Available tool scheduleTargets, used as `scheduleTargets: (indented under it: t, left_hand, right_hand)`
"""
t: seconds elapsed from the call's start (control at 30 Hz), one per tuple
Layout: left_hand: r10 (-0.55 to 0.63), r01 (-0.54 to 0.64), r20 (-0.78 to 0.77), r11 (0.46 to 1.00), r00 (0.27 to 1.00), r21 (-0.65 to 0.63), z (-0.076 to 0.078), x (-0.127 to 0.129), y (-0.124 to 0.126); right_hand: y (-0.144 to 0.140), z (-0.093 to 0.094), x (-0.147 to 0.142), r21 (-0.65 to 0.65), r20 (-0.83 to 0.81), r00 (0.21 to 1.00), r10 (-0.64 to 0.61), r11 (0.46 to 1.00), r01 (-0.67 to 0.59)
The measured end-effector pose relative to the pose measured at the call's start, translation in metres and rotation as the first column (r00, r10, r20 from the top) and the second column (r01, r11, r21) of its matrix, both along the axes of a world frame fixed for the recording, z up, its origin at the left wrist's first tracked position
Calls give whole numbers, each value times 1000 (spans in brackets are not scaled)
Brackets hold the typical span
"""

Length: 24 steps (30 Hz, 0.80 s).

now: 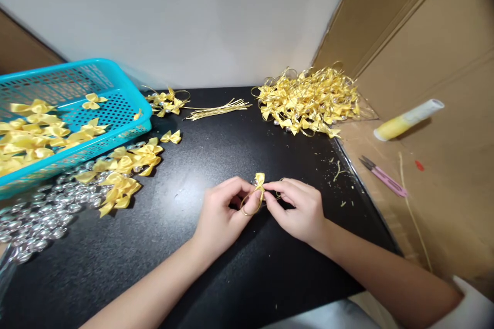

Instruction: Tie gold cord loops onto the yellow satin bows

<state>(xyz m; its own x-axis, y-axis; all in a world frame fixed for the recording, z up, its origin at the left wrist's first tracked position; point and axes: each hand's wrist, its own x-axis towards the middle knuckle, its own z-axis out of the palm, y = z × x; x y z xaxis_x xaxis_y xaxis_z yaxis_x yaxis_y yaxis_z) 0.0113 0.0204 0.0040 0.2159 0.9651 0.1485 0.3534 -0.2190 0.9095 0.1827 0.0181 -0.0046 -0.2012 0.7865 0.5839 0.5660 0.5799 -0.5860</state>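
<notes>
Slants the bare left forearm (148, 285) inward from the lower left and the bare right forearm (372, 270) inward from the lower right. Poises the left hand (222, 208) and the right hand (300, 212) just beside each other, with thumb and forefinger of each in a pinch. Curls the other fingers of the right hand loosely inward.

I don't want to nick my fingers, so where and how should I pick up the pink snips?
I'd grip the pink snips by their handle, coming from the picture's lower right: that end points there, while the dark blades point up-left, away from it.
</notes>
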Motion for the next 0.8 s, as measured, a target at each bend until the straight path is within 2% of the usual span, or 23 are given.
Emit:
scheduleTargets:
  t: [0.1, 0.23, 0.4, 0.8]
  left_hand:
    - [-20, 21, -29, 998, 999, 52, 0, 0, -1]
    - [-30, 37, -64, 992, 998, 119, 2, 2, -1]
    - [-11, 18, -73, 995, 997, 102, 1, 3, 0]
    - [-15, 16, -5, 991, 1000, 130, -1, 0, 0]
  right_hand:
    - [0, 2, -1, -3, -5, 1000, -1, 1000, 1]
    - [-1, 4, -2, -70, -49, 999, -20, 997, 16]
    - [-1, 3, -3, -116, -69, 997, -28, 993, 20]
    - [0, 1, -1, -18, -7, 1000, 26, 999, -26]
